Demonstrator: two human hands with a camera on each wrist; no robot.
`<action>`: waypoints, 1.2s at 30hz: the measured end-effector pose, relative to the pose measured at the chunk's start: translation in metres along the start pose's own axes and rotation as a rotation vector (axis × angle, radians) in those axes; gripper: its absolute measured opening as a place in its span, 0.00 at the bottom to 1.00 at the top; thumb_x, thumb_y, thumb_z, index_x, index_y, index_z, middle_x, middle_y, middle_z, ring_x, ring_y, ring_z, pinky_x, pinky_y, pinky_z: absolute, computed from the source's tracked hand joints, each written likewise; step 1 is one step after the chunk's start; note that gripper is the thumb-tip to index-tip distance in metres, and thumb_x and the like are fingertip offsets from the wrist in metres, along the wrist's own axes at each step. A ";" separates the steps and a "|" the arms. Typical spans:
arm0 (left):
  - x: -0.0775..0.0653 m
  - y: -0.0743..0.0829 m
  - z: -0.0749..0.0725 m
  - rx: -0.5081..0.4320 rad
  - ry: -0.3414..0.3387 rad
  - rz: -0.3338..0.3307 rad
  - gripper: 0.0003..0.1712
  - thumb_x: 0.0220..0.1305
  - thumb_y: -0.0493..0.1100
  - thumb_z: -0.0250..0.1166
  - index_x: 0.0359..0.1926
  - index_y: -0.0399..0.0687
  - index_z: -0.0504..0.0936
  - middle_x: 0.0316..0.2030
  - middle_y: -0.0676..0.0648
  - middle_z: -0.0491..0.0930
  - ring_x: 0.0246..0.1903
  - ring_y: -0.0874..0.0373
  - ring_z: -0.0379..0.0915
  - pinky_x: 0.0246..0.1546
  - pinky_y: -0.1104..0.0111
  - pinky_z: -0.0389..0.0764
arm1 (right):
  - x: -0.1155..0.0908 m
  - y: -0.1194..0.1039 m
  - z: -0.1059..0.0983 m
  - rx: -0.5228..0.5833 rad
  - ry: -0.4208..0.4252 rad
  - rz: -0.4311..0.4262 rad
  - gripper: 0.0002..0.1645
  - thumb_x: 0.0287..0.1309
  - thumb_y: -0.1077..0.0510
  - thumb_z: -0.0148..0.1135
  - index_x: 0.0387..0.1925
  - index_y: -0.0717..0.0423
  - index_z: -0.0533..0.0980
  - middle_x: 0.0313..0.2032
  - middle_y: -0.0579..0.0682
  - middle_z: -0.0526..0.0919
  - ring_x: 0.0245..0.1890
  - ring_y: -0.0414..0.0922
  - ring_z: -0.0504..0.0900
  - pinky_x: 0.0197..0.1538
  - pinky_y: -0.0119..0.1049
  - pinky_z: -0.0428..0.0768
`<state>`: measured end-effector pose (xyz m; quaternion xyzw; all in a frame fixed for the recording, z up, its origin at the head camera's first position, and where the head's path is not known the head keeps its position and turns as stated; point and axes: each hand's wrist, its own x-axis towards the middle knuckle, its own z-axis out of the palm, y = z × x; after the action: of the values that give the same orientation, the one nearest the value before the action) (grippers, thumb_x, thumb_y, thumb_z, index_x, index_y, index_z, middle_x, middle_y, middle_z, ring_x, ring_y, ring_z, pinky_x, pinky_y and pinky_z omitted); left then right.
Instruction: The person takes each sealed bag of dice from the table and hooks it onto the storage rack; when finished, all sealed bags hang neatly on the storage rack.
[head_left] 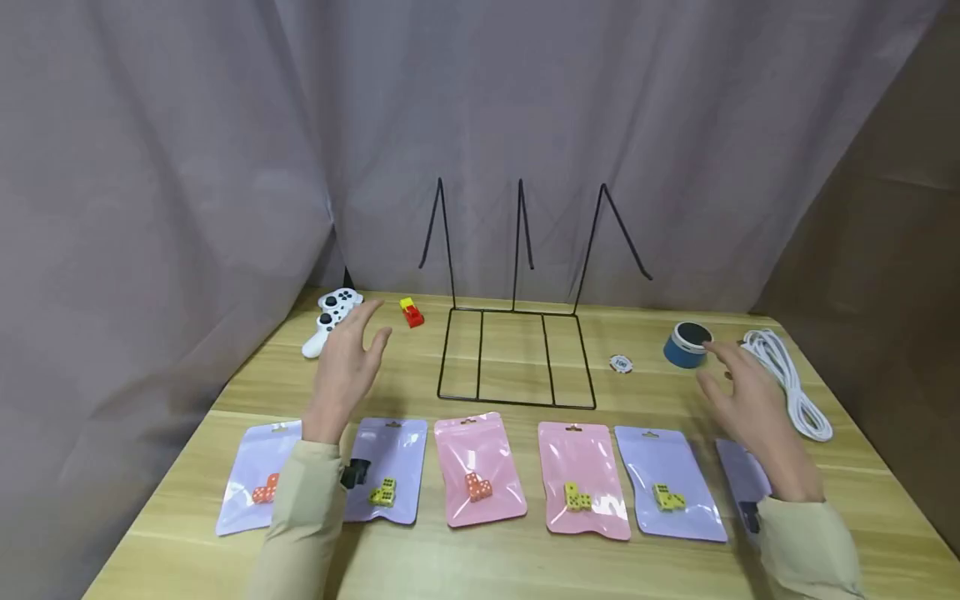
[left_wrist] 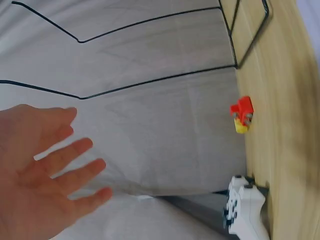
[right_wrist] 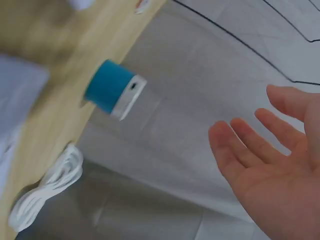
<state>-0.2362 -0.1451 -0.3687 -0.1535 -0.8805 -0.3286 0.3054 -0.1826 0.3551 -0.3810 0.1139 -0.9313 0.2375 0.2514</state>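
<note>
My left hand [head_left: 347, 367] is held above the table with fingers spread and holds nothing, overlapping the white game controller [head_left: 318, 333] in the head view. My right hand [head_left: 752, 404] hangs over the right side with relaxed fingers, between the blue round speaker [head_left: 684, 350] and the white coiled cable [head_left: 795, 392]. In front lies a row of pouches: purple ones such as the pouch with orange dice [head_left: 243, 475], and pink ones such as the pouch with yellow dice [head_left: 581, 454]. My right forearm partly hides the rightmost purple pouch [head_left: 738, 467].
A black wire rack [head_left: 517, 405] stands at the back middle, its three tall prongs rising before the grey curtain [head_left: 480, 100]. A small red and yellow toy [head_left: 412, 312] lies left of it. To its right is a poker chip [head_left: 621, 363].
</note>
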 end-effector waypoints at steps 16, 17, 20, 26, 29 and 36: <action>0.023 0.026 0.010 -0.378 0.187 0.093 0.24 0.55 0.27 0.67 0.54 0.33 0.77 0.51 0.39 0.78 0.53 0.50 0.72 0.53 0.62 0.77 | -0.082 0.041 -0.027 -0.042 -0.232 0.189 0.40 0.57 0.57 0.65 0.62 0.76 0.57 0.45 0.77 0.70 0.45 0.73 0.68 0.43 0.66 0.67; 0.026 0.028 0.010 -0.401 0.200 0.100 0.24 0.55 0.27 0.67 0.54 0.33 0.77 0.51 0.39 0.77 0.53 0.50 0.72 0.53 0.63 0.77 | -0.087 0.042 -0.028 -0.032 -0.242 0.191 0.42 0.57 0.57 0.66 0.62 0.77 0.56 0.45 0.78 0.70 0.45 0.74 0.68 0.42 0.67 0.68; 0.034 0.035 0.011 -0.487 0.233 0.118 0.23 0.55 0.27 0.67 0.54 0.32 0.76 0.50 0.38 0.77 0.53 0.51 0.73 0.53 0.64 0.77 | -0.099 0.046 -0.033 0.004 -0.274 0.190 0.45 0.54 0.60 0.67 0.64 0.78 0.53 0.47 0.79 0.67 0.43 0.75 0.68 0.40 0.66 0.70; 0.047 0.062 0.004 -0.626 0.311 0.122 0.22 0.54 0.23 0.65 0.52 0.28 0.76 0.47 0.34 0.76 0.50 0.44 0.74 0.52 0.60 0.78 | -0.115 0.056 -0.043 -0.010 -0.360 0.219 0.50 0.50 0.61 0.71 0.64 0.79 0.51 0.48 0.82 0.63 0.44 0.77 0.66 0.40 0.69 0.69; 0.050 0.078 -0.003 -0.659 0.327 0.146 0.20 0.54 0.21 0.63 0.49 0.22 0.75 0.47 0.30 0.74 0.50 0.39 0.72 0.52 0.55 0.78 | -0.119 0.060 -0.042 -0.006 -0.385 0.246 0.51 0.45 0.62 0.73 0.60 0.82 0.51 0.48 0.84 0.60 0.45 0.79 0.64 0.42 0.70 0.68; 0.056 0.078 0.007 -0.601 0.376 0.249 0.12 0.57 0.23 0.63 0.43 0.22 0.78 0.45 0.30 0.76 0.46 0.43 0.75 0.49 0.58 0.80 | -0.132 0.068 -0.037 -0.010 -0.383 0.272 0.52 0.35 0.64 0.78 0.53 0.82 0.52 0.38 0.75 0.66 0.38 0.66 0.71 0.37 0.39 0.72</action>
<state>-0.2454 -0.0792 -0.2997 -0.2791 -0.6481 -0.5551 0.4404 -0.0778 0.4446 -0.4481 0.0291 -0.9700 0.2387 0.0364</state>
